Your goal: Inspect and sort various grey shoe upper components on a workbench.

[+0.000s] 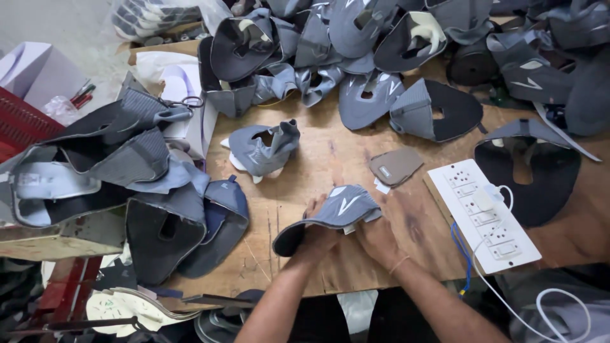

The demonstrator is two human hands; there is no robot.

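Left hand (318, 236) and right hand (375, 234) each grip, fingers clenched, the grey shoe upper (337, 213).

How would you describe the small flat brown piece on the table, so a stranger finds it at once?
Start at the white socket strip on the wooden table. Just left of its far end lies the brown piece. Unlike the grey shoe uppers around it, it is tan, flat and small.

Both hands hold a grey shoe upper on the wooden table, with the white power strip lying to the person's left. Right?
Not quite. In the head view the white power strip lies to the person's right. Both the left hand and right hand do hold the grey shoe upper on the wooden table.
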